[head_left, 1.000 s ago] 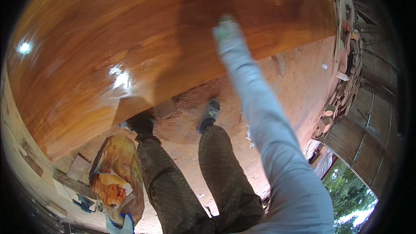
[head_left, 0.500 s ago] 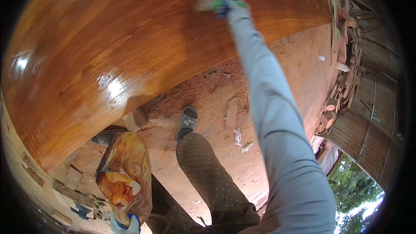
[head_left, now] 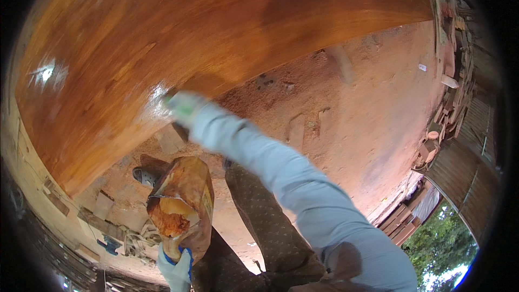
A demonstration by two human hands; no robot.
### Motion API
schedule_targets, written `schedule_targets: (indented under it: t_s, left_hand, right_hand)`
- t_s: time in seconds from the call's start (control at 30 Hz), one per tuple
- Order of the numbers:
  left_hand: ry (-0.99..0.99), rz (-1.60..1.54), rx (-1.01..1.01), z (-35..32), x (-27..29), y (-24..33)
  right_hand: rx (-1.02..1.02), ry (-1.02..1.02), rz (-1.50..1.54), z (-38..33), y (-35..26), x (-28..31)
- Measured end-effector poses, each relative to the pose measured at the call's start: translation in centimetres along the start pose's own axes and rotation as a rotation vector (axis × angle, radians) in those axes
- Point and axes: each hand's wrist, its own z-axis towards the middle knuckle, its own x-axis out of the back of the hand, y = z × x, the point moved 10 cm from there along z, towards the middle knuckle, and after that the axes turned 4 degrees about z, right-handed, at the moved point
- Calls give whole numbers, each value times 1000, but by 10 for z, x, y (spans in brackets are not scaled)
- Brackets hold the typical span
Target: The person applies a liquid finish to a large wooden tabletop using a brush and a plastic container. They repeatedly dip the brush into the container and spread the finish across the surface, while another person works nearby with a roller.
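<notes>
A large wooden slab (head_left: pixel 178 27), glossy orange-brown with a wet sheen, fills the upper left. Over its near edge is my gloved right hand (head_left: pixel 188 108), smeared by motion and closed around a brush; the bristles are hard to make out at this moment. My left hand (head_left: pixel 176 270), in a white and blue glove, grips the handle of a cut-open plastic jug (head_left: pixel 197 186) below the slab. Brown-orange stain coats the jug inside and out, and its opening faces up toward me.
Wood blocks (head_left: pixel 172 138) lie under the slab's near edge, close to my sandalled foot (head_left: pixel 145 176). Reddish dirt floor (head_left: pixel 373 97) spreads to the right. Stacked wood scraps (head_left: pixel 432 135) and corrugated sheets (head_left: pixel 459 173) line the right side.
My right hand has swept from the slab's far right to its near edge, leftward and toward me. The jug in my left hand appears slightly farther right as the view shifted.
</notes>
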Motion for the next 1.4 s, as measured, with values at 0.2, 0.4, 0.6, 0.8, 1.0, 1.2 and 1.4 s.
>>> schedule_targets:
  t_s: [0.2,0.4,0.6,0.8,1.0,1.2,1.4]
  left_hand:
    - [-170,69,43,4,-24,17]
    - [-137,38,-10,22,11,2]
    - [-32,-56,156,29,98,-63]
    - [36,76,54,64,179,-108]
    - [64,68,40,102,245,-164]
    - [159,176,-8,127,308,-158]
    - [141,462,-245,157,350,-83]
  right_hand:
    - [-116,883,597,-125,170,301]
    - [-23,670,-259,-66,82,133]
    - [226,164,-161,11,-119,-219]
    - [-197,289,123,28,9,-136]
    - [117,1085,152,-94,28,14]
    - [20,131,-362,47,-141,-309]
    - [64,396,350,55,-162,-304]
